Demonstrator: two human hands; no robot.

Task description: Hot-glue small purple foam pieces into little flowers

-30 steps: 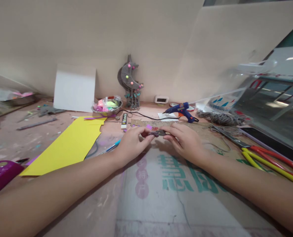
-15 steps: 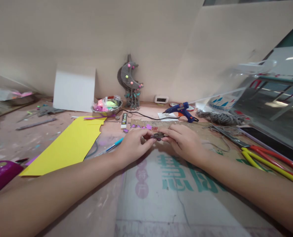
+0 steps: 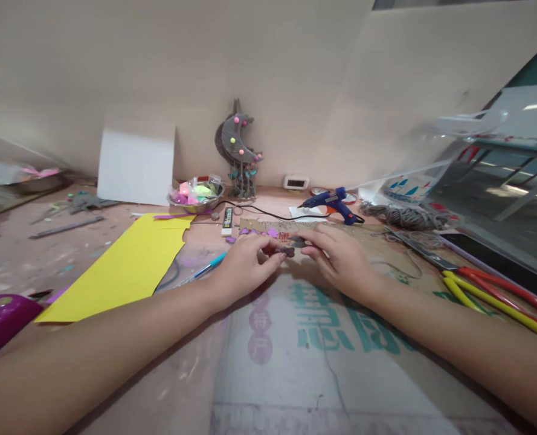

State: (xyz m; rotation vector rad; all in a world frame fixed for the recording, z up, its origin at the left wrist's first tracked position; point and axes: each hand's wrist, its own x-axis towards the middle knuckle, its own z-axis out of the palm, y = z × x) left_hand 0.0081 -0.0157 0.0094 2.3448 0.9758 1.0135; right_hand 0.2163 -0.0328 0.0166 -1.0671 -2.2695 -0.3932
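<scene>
My left hand (image 3: 243,266) and my right hand (image 3: 338,257) meet over the flattened cardboard sheet (image 3: 322,338) in the middle of the table. The left fingers pinch a small purple piece (image 3: 286,251). The right fingertips pinch a small dark grey piece (image 3: 298,240) just above and to the right of it. The two pieces sit close together; whether they touch is unclear. Several small purple scraps (image 3: 272,232) lie on the cardboard just beyond the fingers.
A yellow paper sheet (image 3: 130,263) and a blue pen (image 3: 205,269) lie to the left. A blue glue gun (image 3: 334,204), a bowl of coloured bits (image 3: 196,196), a grey moon ornament (image 3: 240,148), grey cord (image 3: 399,215) and red and yellow tubes (image 3: 499,296) stand around.
The hands held one small piece together between them. Now they have drawn slightly apart, the left with the purple piece, the right with the grey one a little higher.
</scene>
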